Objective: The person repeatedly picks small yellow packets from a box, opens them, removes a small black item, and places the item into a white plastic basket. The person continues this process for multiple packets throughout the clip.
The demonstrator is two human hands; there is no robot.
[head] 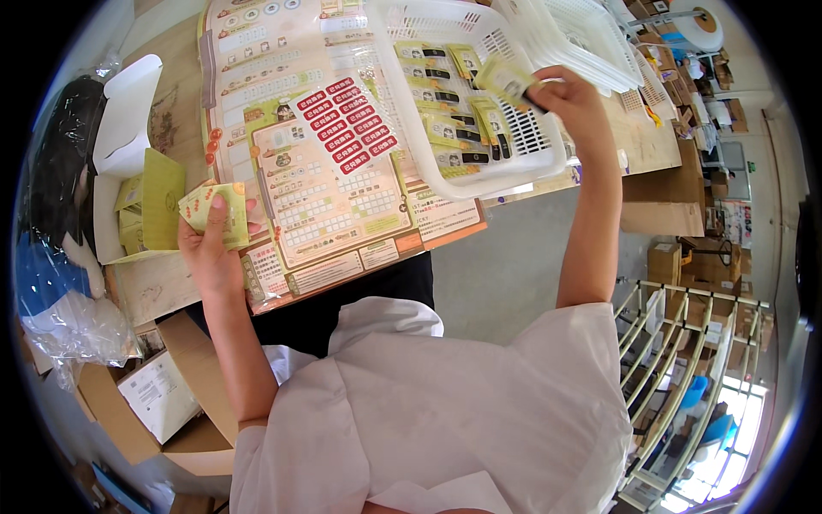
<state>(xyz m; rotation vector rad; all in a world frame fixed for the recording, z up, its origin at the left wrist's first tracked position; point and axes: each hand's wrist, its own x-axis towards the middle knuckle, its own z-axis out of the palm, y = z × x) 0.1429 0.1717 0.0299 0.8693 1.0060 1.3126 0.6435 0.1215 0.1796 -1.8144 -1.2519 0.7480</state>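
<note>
My left hand [215,225] grips a small fanned stack of yellow-green printed packets [232,215] near the table's front edge. Pinched in my right hand [565,99] is a yellow-green packet with a black end [507,80], held over a white plastic basket [424,170]. Similar packets [449,132] lie in rows inside the basket. Left of it, a white sheet of red stickers [347,125] rests on printed sheets [334,218] in clear plastic. An open white box [106,221] beside my left hand holds a yellow-green box insert [164,199] and more packets.
Stacked white baskets [591,58] stand at the back right. Black and blue items in clear plastic [64,193] border the table's left side. Below sits an open cardboard box [115,411]. A metal-tube rack [681,347] and several cartons are on the right.
</note>
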